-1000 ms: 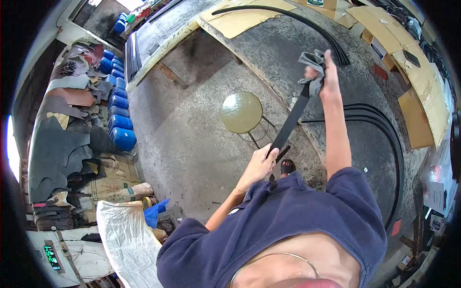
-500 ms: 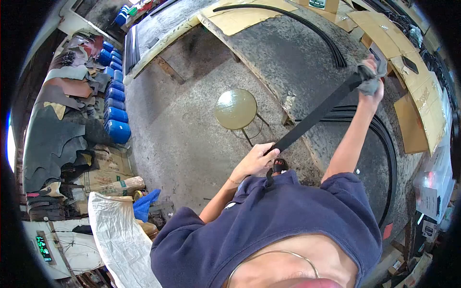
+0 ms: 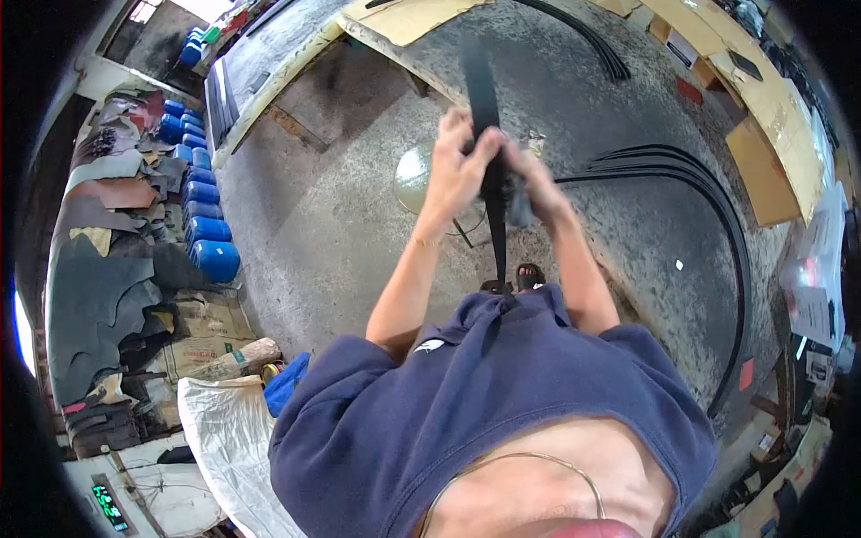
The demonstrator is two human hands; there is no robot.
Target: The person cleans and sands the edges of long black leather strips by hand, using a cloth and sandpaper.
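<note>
A long black strap point(image 3: 499, 235) runs from near my waist up between both hands, and its blurred upper end rises beyond them. My left hand point(image 3: 457, 163) is wrapped round the strap, thumb across it. Just to the right, my right hand point(image 3: 535, 184) closes on the same strap with a grey cloth point(image 3: 519, 204) bunched beneath the fingers; motion smears it. Behind the hands stands a round stool point(image 3: 413, 179), partly hidden.
Bundles of black strips point(image 3: 737, 242) curve over the dark worktable point(image 3: 641, 215) on the right. Cardboard point(image 3: 762, 170) lines its far side. Blue containers point(image 3: 213, 260) and leather pieces point(image 3: 103, 269) are on the left. A white sheet point(image 3: 229, 439) hangs at lower left.
My right hand has come in from the far right with the cloth to beside my left hand. My left hand has risen, and the strap now stands nearly upright instead of slanting right.
</note>
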